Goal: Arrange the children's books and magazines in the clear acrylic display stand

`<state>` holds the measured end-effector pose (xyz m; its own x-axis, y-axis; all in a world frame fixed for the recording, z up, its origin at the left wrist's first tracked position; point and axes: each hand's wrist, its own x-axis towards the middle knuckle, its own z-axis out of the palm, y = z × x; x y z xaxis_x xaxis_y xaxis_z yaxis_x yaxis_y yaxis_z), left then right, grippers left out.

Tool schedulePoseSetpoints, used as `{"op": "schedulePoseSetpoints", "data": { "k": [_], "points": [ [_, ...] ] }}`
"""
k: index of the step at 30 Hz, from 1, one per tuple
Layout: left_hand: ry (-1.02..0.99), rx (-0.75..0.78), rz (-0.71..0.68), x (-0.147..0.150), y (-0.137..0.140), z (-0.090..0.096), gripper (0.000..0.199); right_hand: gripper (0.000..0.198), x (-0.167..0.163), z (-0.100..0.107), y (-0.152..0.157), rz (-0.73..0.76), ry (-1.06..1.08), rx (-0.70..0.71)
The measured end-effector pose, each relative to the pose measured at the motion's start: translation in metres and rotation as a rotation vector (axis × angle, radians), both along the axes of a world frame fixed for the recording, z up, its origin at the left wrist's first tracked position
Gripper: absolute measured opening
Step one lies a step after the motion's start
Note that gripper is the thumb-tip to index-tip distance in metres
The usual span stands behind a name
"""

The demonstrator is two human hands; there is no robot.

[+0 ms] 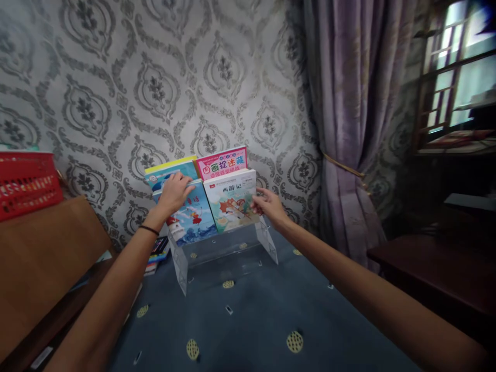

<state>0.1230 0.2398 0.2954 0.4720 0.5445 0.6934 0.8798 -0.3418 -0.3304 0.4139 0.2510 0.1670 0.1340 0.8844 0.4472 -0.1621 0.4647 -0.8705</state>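
Resting the left hand (177, 190) on the top of a blue storybook (196, 219), too hidden to tell whether gripping, and pinching the right edge of a white “西游记” book (230, 202) with the right hand (270, 205), apart from the left. Showing both side by side on a clear plastic rack (268, 242), before a pink book (232, 159), above a dark-blue tablecloth (248, 320).

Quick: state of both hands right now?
Left hand: partly curled over the top of the front blue book; grip unclear.
Right hand: fingers curled at the white book's right edge; grip unclear.
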Motion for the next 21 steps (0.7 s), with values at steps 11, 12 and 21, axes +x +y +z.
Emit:
{"op": "schedulePoseSetpoints", "data": {
  "k": [11, 12, 21],
  "points": [
    [-0.133, 0.010, -0.046, 0.000, -0.023, -0.014, 0.037, 0.069, -0.036, -0.048, -0.037, -0.038, -0.093, 0.013],
    [-0.171, 0.043, -0.066, -0.003, -0.030, -0.020, 0.038, 0.067, -0.040, -0.053, -0.039, -0.017, -0.113, 0.009],
    [-0.665, 0.043, -0.012, -0.071, -0.071, -0.176, 0.027, 0.051, -0.087, -0.103, -0.048, 0.264, -0.324, -0.091]
  ]
}}
